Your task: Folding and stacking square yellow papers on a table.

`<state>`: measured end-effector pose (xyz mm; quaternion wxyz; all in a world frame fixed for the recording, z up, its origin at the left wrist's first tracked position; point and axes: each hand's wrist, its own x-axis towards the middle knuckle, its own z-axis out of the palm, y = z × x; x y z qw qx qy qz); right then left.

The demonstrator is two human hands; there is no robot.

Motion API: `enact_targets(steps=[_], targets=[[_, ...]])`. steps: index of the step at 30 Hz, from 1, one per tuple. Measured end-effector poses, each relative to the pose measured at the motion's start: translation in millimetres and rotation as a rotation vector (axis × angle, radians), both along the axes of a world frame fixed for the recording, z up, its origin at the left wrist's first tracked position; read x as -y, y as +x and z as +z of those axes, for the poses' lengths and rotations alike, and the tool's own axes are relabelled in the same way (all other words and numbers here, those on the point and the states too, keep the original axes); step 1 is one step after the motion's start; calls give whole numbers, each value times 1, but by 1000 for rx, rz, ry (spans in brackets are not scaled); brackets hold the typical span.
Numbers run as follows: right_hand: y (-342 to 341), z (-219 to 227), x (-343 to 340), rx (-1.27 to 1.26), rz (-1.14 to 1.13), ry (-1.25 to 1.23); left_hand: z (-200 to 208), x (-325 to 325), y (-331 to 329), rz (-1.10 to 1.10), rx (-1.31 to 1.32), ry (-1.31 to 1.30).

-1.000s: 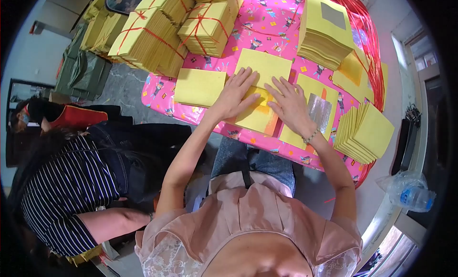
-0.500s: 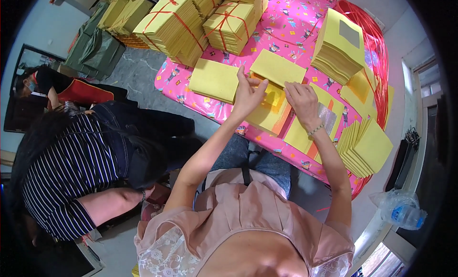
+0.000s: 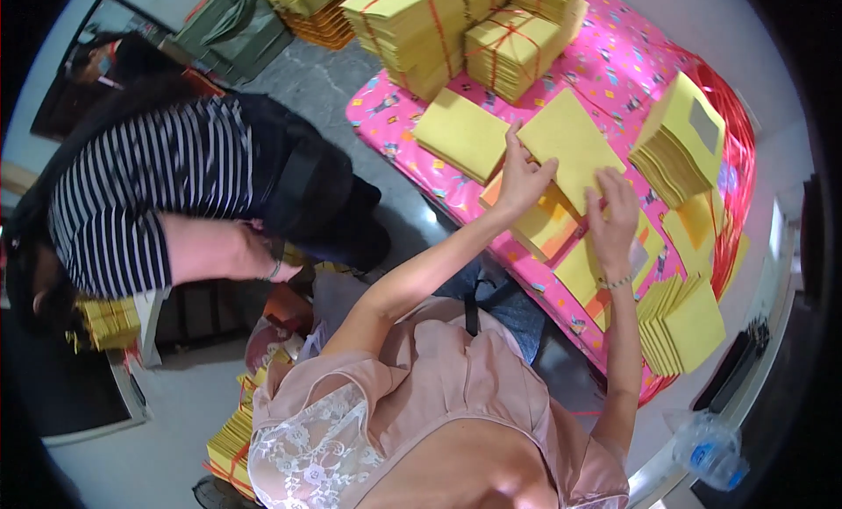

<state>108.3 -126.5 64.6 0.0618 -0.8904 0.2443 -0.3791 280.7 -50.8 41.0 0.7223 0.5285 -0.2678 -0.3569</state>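
A yellow paper sheet [image 3: 574,140] lies between my hands over the pink-covered table. My left hand [image 3: 526,177] is open at its left corner, forefinger and thumb spread against the paper. At the near right edge, my right hand [image 3: 616,212] has its fingers and thumb closed on the sheet. Beneath is a yellow paper piece with an orange patch [image 3: 548,221], partly hidden by my left hand and the sheet. Another yellow piece with a grey panel [image 3: 649,246] lies partly behind my right hand. A flat yellow stack [image 3: 462,133] sits to the left.
Red-tied yellow bundles [image 3: 513,51] stand at the far side. A tall yellow stack [image 3: 680,145] and a fanned pile [image 3: 684,320] are on the right, beside red strands [image 3: 745,149]. A person in a striped top [image 3: 158,193] bends at left. A plastic bottle [image 3: 715,456] is lower right.
The sheet between my hands now shows a larger, squarer face, its far edge raised or opened out. My view has shifted. The person at left has bent toward yellow bundles.
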Motion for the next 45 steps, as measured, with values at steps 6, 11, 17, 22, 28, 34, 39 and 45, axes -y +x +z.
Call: enact_targets(steps=[6,11,17,22,28,34,39,45], targets=[[35,21,10,125,-1,489,26,-41,22,34,-126,-128],[91,13,23,179,297,988,25,-72,62,139,-67,47],[174,-8,25,-100,329,704,7,-99,110,335,-1,142],[197,-27,23,-197,349,709,-15,-98,131,389,83,217],[198,-37,20,-380,278,573,-52,-95,144,359,277,307],[202,-38,19,-474,226,546,-49,-89,137,386,391,348],[208,-30,19,-579,175,645,-51,-89,137,388,396,355],[209,-41,16,-559,175,531,-54,-89,128,406,479,482]])
